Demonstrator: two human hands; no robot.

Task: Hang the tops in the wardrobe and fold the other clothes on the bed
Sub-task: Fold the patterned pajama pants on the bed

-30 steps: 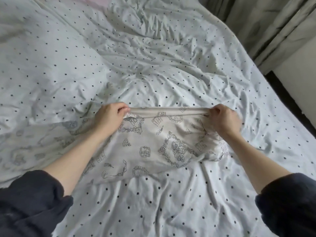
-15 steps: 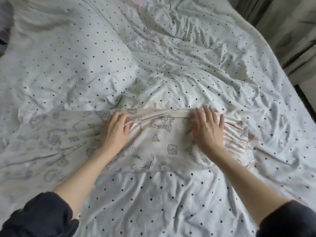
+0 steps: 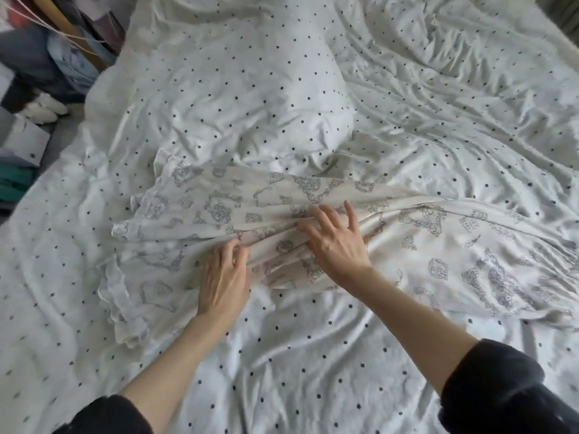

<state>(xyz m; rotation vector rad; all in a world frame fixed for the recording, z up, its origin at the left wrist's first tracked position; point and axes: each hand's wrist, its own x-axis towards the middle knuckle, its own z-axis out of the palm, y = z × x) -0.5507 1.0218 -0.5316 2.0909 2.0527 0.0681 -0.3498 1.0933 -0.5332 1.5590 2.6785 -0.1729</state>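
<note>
A cream garment [image 3: 250,211] printed with grey line drawings lies stretched across the polka-dot bed [image 3: 313,355], with frilled hems at its left end. My left hand [image 3: 224,277] lies on its near edge, the fingertips curled into a fold of the cloth. Just to the right, my right hand [image 3: 336,242] presses flat on the bunched middle with its fingers spread. The garment's right part spreads out toward the bed's right side.
A plump pillow [image 3: 244,89] in the same dotted fabric sits just behind the garment. Off the bed at the upper left are piled bags, boxes and clothes [image 3: 37,73] on the floor. Rumpled dotted duvet fills the far right.
Both hands let go of the waistband, flattened on the cloth, then slid left along the garment. The view swung left, so the garment's leg ends and the floor clutter came into sight.
</note>
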